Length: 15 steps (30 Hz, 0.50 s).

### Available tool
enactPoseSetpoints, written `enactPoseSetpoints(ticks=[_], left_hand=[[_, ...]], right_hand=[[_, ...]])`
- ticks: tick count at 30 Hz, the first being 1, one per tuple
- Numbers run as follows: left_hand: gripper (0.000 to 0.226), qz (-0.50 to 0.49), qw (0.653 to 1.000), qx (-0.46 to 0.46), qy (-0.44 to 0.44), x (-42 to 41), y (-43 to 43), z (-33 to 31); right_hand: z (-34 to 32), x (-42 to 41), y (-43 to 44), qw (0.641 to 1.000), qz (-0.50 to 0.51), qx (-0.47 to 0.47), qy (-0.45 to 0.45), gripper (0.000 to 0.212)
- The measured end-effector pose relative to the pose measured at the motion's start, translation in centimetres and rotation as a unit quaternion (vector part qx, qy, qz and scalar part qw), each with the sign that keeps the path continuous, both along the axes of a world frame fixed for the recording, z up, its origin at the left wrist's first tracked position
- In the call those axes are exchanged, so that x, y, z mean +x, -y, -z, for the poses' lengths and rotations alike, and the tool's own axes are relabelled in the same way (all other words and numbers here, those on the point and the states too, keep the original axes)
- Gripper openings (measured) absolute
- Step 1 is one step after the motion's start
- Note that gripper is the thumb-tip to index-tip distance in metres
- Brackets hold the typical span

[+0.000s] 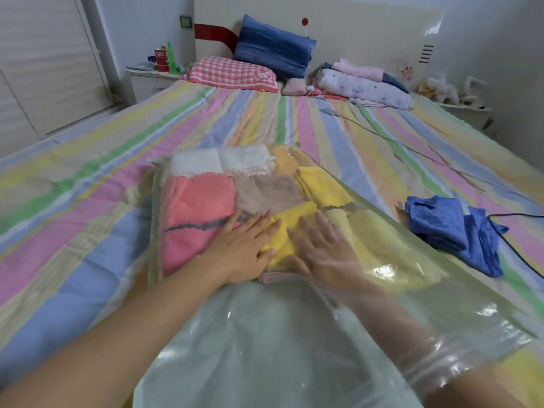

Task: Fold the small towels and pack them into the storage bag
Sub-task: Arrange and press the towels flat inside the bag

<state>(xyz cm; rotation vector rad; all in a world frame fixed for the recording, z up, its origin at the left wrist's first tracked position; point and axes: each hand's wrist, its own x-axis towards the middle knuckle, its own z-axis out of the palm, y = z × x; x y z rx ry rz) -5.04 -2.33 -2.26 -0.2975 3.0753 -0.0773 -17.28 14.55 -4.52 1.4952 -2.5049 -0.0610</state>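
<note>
Bag mouth spread up close; right hand seen inside, fingers flat on yellow towel; left hand pressed flat outside. Blue towel left on bed.

One piece of lettering reads clearly: white capitals "GASO" on the red can, standing on the nightstand just left of the checked pillow. The word curves away round the can's side, and the rest is unreadable.

Right hand behind hazy bag
</note>
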Motion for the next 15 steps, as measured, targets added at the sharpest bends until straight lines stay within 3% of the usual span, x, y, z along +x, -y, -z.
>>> enactPoseSetpoints(ticks=[8, 11, 13, 15], left_hand=[[0.063, -0.009, 0.999, -0.033, 0.024, -0.9, -0.5, 0.0], [0.069, 0.038, 0.995, -0.035, -0.089, -1.5, -1.7, -1.1], [0.07, 0.062, 0.982, 0.038, -0.173, -2.2, -3.3, -1.5], [0.068, 0.083, 0.967, 0.105, -0.218, -3.3, -5.7, -1.7]], right_hand=[[0.3, 2.4, -0.6, 0.996, 0.028, 0.0, 0.082, 0.07], [-0.6, 3.0, -3.3, 0.995, -0.003, -0.006, 0.101, 0.078], [-0.7, 3.2, -6.4, 0.995, -0.025, 0.0, 0.096, 0.088], [-0.5, 2.8, -10.1, 0.994, 0.007, 0.043, 0.099, 0.078]])
